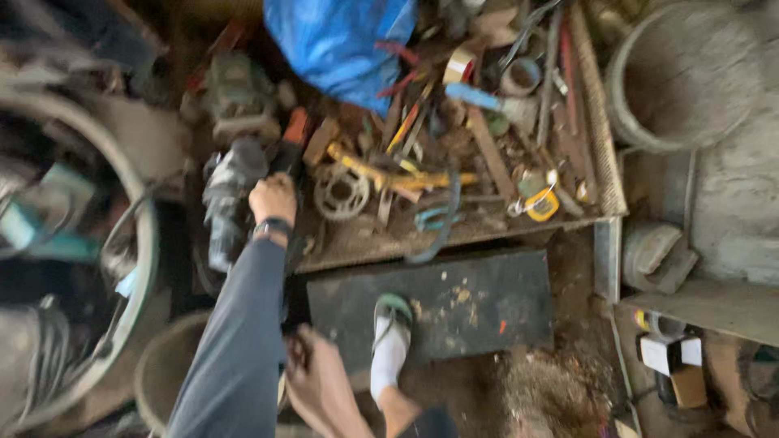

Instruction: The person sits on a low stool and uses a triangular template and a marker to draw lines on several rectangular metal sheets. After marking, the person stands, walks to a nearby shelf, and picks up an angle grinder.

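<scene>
Clutter filled the frame from edge to edge. At the far left a large round rim curved down the picture. Just right of it, left of centre, the left hand reached forward at the end of a dark sleeve, a watch on the wrist. Its fingers were curled over the back end of a grey power tool that lay beside the left edge of a metal mesh tray; whether they were clenched around it I cannot tell through the blur. Low in the frame, near the bottom centre, the right hand hung loosely closed with nothing visible in it. Just right of it a foot in a sandal stood on a dark flat slab. Above, the tray held a sprocket, yellow-handled tools, a blue brush and a yellow tape measure. A blue plastic bag lay at the top centre, and a grey round tub sat in the upper right corner.
</scene>
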